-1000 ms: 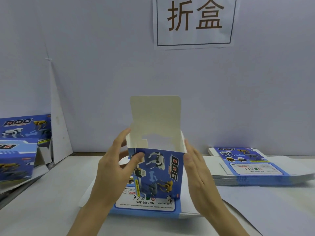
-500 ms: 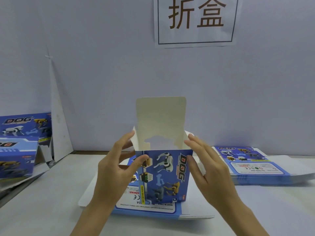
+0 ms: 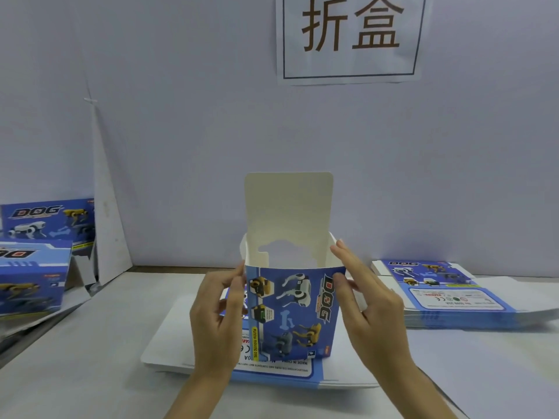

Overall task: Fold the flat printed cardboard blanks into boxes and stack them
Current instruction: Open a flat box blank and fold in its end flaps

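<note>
**Head view (only view supplied)**

1. Workpiece. One box [image 3: 290, 313] stands upright at the centre, printed front panel towards the camera. It has been opened from flat into a sleeve. The tall flap [image 3: 289, 207] rises straight up from its rear wall, unfolded. A short side flap at its right top edge is also up.

2. Left hand [image 3: 214, 316]. Fingers are curled at the box's left edge, with the thumb on the front corner. It grips the box.

3. Right hand [image 3: 369, 300]. The thumb lies on the front panel at the box's upper right corner. The fingers [image 3: 341, 252] run nearly straight up the right wall. It pinches that corner.

4. Contents. The box is open at the top. Only white inner walls show, with nothing seen inside. Its bottom is hidden, so bottom closure cannot be confirmed.

5. Supply. A stack of flat blanks [image 3: 169, 343] lies on the table [image 3: 90, 343] directly beneath the box. A second stack [image 3: 447, 297] lies to the right of the box, well apart from it.

6. Output. Finished boxes [image 3: 30, 282] stand far left of the box, one behind another. They are closed; contents cannot be seen.

7. Progress. Judged part-way: several boxes are done and this one is erected. Remaining work appears to be folding the side flaps, tucking the tall flap, placing the box with the finished ones, and processing both stacks.
</note>
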